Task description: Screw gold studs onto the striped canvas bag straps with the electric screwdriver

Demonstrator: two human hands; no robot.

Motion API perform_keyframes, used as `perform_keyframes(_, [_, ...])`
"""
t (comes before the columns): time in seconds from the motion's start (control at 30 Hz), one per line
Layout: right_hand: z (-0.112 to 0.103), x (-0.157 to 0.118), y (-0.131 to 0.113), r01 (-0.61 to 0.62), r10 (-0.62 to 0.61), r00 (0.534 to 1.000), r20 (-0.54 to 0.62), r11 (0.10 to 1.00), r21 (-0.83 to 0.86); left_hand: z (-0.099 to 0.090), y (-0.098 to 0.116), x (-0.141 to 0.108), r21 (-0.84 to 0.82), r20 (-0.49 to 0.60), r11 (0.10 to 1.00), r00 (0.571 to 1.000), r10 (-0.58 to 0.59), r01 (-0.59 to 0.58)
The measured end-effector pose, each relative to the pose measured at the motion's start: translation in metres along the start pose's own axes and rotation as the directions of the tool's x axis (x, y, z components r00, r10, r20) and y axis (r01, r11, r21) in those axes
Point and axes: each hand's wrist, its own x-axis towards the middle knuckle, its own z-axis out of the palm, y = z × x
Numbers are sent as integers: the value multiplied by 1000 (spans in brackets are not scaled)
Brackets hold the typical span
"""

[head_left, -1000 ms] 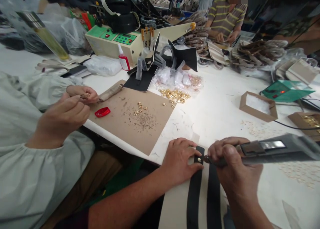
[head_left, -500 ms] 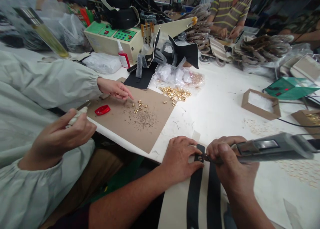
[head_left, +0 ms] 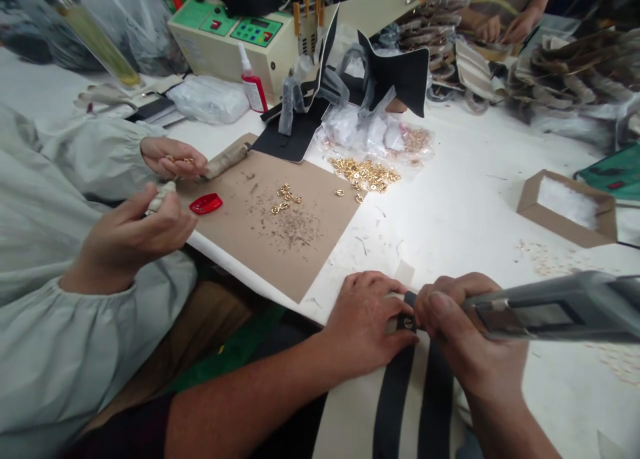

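My left hand point(head_left: 367, 322) presses down the end of a black strap point(head_left: 400, 392), thumb and index finger on either side of a small gold fitting point(head_left: 409, 323). My right hand point(head_left: 465, 325) is wrapped round the front of a grey electric screwdriver point(head_left: 550, 309), held nearly level with its front end toward the fitting. The bit itself is hidden by my fingers. A second black strap point(head_left: 436, 399) runs alongside, both over a beige panel point(head_left: 345, 419) at the table edge.
At left, a co-worker's hands point(head_left: 133, 235) hold small gold pieces and a pale-handled tool. A brown board point(head_left: 310, 265) carries gold fittings, scraps and a red dish point(head_left: 205, 203). Behind lie a gold fitting pile point(head_left: 367, 173), a red bottle point(head_left: 254, 89) and a cardboard box point(head_left: 560, 219).
The view has shifted downward. The co-worker's far hand has drawn back from the board with gold pieces in it. My hands stay at the strap end, with the screwdriver still at the fitting.
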Motion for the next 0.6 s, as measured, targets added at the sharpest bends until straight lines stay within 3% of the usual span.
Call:
perform_keyframes(0.3, [-2, 6, 6, -27, 24, 999, 42, 997, 67, -2, 1, 1, 9, 25, 1000, 1000, -12, 12])
perform_keyframes(0.5, [-3, 3, 11, 16, -21, 997, -78, 998, -66, -6, 4, 1, 31, 36, 999, 999, -27, 25])
perform_keyframes(0.6, [-8, -2, -4, 47, -65, 972, -224, 995, -84, -8, 6, 2, 50, 33, 998, 999, -33, 31])
